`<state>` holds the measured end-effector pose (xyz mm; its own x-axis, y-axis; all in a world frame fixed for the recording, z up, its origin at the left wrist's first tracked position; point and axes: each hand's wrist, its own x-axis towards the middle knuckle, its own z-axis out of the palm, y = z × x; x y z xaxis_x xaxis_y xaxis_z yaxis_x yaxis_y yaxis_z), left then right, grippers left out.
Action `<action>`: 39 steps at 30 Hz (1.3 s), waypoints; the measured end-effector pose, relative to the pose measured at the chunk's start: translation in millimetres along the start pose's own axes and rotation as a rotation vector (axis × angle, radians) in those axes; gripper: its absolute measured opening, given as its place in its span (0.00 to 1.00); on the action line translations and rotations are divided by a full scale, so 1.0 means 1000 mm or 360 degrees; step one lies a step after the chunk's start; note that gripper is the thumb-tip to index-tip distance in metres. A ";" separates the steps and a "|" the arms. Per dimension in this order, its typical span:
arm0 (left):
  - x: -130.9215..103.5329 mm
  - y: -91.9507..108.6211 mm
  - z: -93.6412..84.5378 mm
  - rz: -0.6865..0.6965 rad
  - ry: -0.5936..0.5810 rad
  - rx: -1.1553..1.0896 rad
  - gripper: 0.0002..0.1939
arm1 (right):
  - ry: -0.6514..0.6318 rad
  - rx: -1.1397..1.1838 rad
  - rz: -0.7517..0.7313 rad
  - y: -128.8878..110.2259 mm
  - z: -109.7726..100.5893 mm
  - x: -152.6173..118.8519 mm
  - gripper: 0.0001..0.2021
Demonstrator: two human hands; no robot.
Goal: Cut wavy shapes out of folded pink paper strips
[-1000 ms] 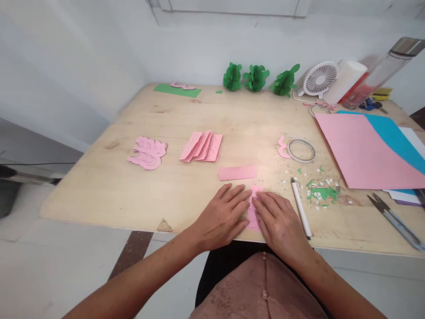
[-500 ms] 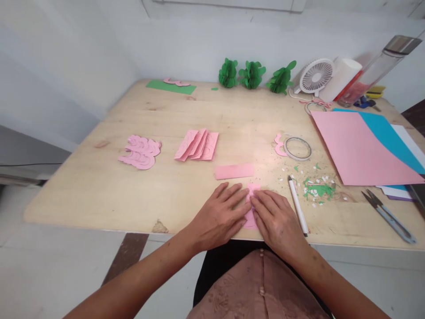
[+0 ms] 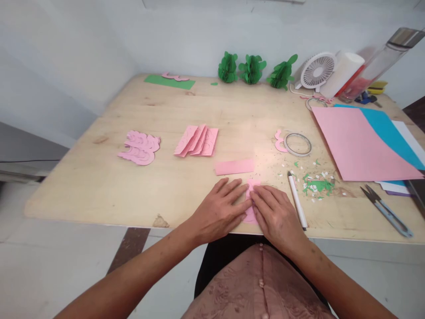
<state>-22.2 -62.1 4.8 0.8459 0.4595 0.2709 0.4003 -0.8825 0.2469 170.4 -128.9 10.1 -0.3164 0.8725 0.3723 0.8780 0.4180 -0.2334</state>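
Note:
A small pink paper piece lies flat near the table's front edge, partly covered by my hands. My left hand rests on its left side, palm down, fingers stretched and spread, with fingertips on the paper. From the right, my right hand lies over the same piece with its fingers extended side by side, touching it close to my left fingertips. Just beyond them is a plain pink paper strip. To the right of my right hand lies a white pen with a dark tip.
Folded pink papers and pink scalloped cutouts sit left. Right are a tape roll, green scraps, thread snips and large pink paper. Green paper shapes and a fan stand by the wall.
The whole view has shifted slightly, so the table items appear a little higher. Both hands stay on the pink paper piece in almost the same pose.

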 end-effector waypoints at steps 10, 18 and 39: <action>0.000 0.000 -0.001 0.0010 -0.0026 -0.0006 0.12 | 0.0066 -0.0224 -0.0029 0.049 -0.041 -0.013 0.14; -0.001 0.000 -0.002 0.0000 -0.0048 -0.0011 0.12 | -0.0326 -0.0578 -0.0452 0.073 -0.066 -0.011 0.15; -0.003 0.000 0.000 0.0016 -0.0002 0.0031 0.12 | -0.0431 -0.0488 -0.0913 0.107 -0.072 0.007 0.14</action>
<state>-24.3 -63.2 3.8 0.8503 0.4507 0.2718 0.3987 -0.8887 0.2264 288.5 -96.3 52.1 -0.8031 0.5847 0.1149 0.5949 0.7755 0.2115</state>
